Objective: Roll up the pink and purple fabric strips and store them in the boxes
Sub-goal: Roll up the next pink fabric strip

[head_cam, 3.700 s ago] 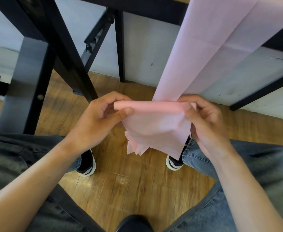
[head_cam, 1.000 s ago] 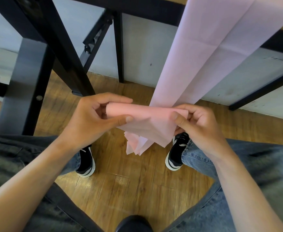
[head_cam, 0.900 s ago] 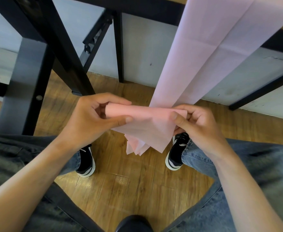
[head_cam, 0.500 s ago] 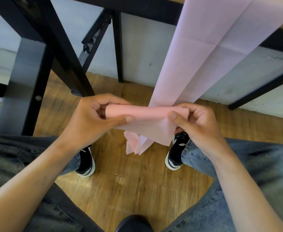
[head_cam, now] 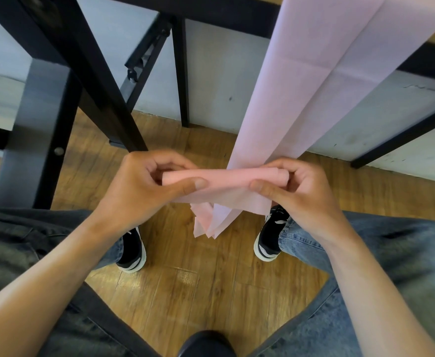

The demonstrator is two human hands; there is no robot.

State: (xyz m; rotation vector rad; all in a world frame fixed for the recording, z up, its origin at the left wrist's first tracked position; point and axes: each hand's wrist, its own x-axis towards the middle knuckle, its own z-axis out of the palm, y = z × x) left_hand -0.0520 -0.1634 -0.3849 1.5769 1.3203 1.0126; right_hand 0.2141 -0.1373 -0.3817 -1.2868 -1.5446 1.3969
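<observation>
Head view: a pink roll (head_cam: 224, 176) is pinched at both ends — left hand (head_cam: 144, 191) at 9 o'clock, right hand (head_cam: 298, 194) at 3. Even tension should be kept on the hanging strip (head_cam: 301, 94) so edges stay aligned.

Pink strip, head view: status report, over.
Left hand and right hand both pinch the pink strip, roll just begun. Long tail hangs from the table edge. No boxes in view.
</observation>
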